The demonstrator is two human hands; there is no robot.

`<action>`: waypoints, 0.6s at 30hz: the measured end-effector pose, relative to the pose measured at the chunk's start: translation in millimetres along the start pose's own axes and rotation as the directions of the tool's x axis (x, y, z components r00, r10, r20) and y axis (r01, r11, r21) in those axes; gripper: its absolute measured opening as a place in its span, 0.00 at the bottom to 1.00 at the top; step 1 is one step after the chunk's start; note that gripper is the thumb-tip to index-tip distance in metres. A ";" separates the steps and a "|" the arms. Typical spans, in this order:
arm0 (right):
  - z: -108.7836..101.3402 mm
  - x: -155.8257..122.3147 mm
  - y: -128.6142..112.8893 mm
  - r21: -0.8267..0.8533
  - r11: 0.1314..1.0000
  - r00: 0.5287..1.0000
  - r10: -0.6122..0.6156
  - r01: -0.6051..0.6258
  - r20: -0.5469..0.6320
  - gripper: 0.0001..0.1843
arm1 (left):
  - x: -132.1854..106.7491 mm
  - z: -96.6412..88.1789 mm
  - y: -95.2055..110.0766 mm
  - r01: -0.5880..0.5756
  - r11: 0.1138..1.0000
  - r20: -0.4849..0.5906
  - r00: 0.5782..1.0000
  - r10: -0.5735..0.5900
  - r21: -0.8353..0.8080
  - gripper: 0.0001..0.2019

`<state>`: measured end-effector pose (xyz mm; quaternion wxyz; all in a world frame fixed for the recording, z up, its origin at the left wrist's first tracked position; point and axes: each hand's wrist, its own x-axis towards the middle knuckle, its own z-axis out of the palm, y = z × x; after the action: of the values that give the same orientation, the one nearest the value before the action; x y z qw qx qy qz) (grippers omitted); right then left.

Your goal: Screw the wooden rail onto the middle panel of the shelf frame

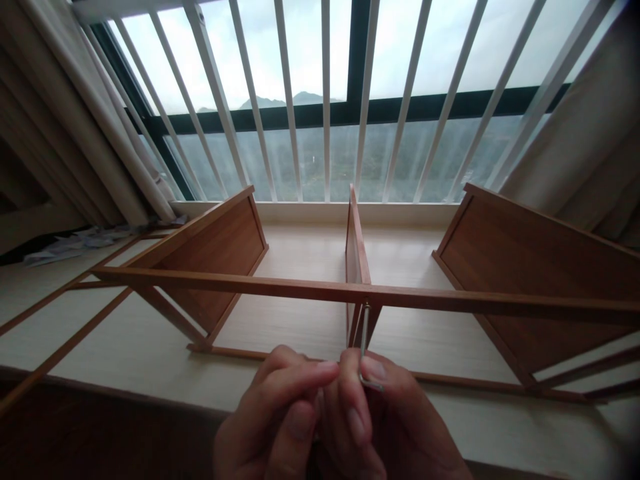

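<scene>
From the head view, both hands sit at the bottom centre of the frame, pressed together. The right hand [400, 420] pinches a small metal hex key [365, 347] between its fingertips, the key's long end standing upright into the horizontal wooden rail [250, 285] at mid-frame, just where the centre panel [356, 253] meets it. The left hand [273, 417] curls closed against the right, fingertips touching the key's short bend. Slanted side panels [220, 250] stand left and right on the pale window ledge [300, 253]
</scene>
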<state>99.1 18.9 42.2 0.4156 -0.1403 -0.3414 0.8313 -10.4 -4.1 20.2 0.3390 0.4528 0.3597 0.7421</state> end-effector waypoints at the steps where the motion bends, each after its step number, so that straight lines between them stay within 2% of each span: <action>1: 0.2 -0.6 0.0 -0.007 1.000 1.000 -0.006 0.006 -0.014 0.22 | 0.1 -0.6 -0.2 0.005 1.000 0.002 1.000 -0.005 0.008 0.08; 3: 0.6 -2.2 -0.1 -0.019 1.000 0.999 -0.018 0.018 -0.043 0.22 | 0.4 -1.8 -0.6 0.010 1.000 0.022 1.000 -0.010 0.018 0.07; 7: -1.7 -5.7 1.0 -0.018 1.000 0.994 -0.026 0.025 -0.108 0.23 | -0.7 -1.8 -1.7 -0.025 0.999 0.131 0.991 0.020 0.036 0.09; 10: -6.9 -7.0 3.3 -0.055 0.995 0.975 -0.095 0.086 -0.200 0.23 | -3.4 1.6 -2.8 -0.077 0.997 0.195 0.978 0.070 0.027 0.12; 14: -10.8 -8.1 5.5 -0.214 0.958 0.930 -0.249 0.194 -0.272 0.23 | -6.9 6.2 -4.0 -0.111 0.992 0.184 0.978 0.100 0.053 0.12; 18: -8.5 -10.8 5.7 -0.322 0.924 0.903 -0.306 0.205 -0.303 0.23 | -9.8 7.8 -5.0 -0.138 0.987 0.190 0.974 0.122 0.078 0.13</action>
<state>106.8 11.8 31.6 0.5515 -0.2962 -0.3932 0.6735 1.1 -7.8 14.4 0.3005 0.5571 0.3297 0.7005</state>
